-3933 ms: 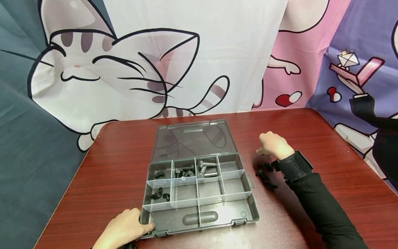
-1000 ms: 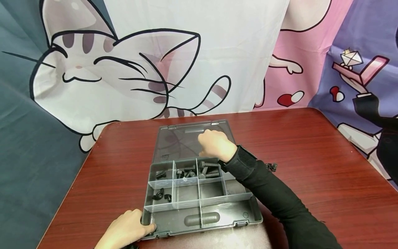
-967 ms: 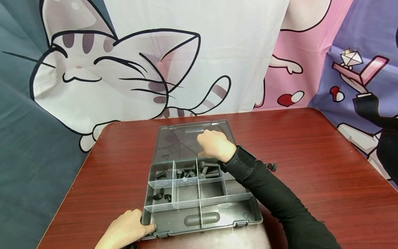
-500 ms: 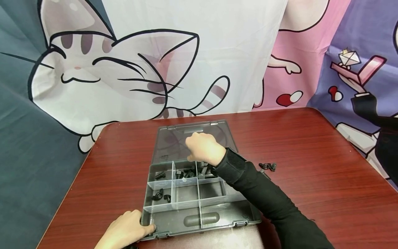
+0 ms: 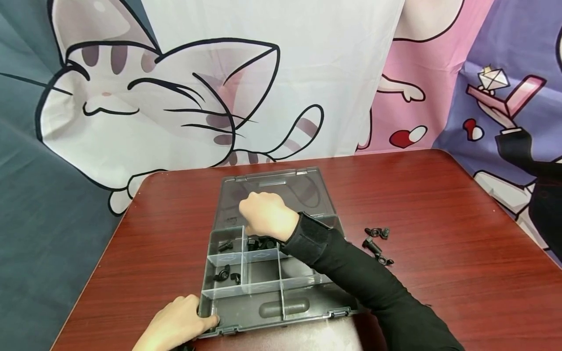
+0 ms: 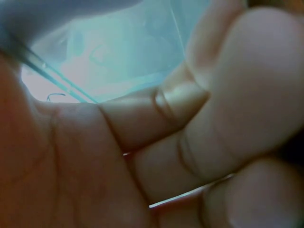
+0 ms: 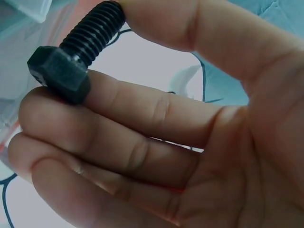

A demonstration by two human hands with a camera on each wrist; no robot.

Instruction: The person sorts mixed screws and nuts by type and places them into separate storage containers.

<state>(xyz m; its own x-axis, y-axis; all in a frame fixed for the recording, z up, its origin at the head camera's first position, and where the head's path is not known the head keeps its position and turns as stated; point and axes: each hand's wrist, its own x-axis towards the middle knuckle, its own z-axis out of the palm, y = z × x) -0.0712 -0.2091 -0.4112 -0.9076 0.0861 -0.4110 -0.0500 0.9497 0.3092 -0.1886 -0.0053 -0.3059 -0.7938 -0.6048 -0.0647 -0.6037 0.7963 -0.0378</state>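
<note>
Between thumb and fingertips, my right hand point(image 5: 267, 214) pinches a black hex bolt point(image 7: 90, 40), its head against the fingers and its thread end at the thumb. In the head view this hand hovers over the back row of a grey compartment box point(image 5: 239, 307), hiding the bolt. My left hand point(image 5: 177, 319) grips the box's front left corner, thumb over the rim. Black bolts point(image 5: 253, 243) fill a back compartment just below the right hand. Another small bolt point(image 5: 226, 245) lies in the back left compartment, with black wing nuts point(image 5: 223, 273) in front of it.
The box's clear lid point(image 5: 303, 192) lies folded back on the red-brown table point(image 5: 175, 219). To the right of the box, a bolt point(image 5: 371, 245), wing nuts point(image 5: 384, 261) and other small black hardware lie loose. A printed cloth point(image 5: 307, 73) hangs behind.
My right hand was over the loose hardware at the right, then came across above the box and keeps moving left along the back row. The left hand stays at its corner.
</note>
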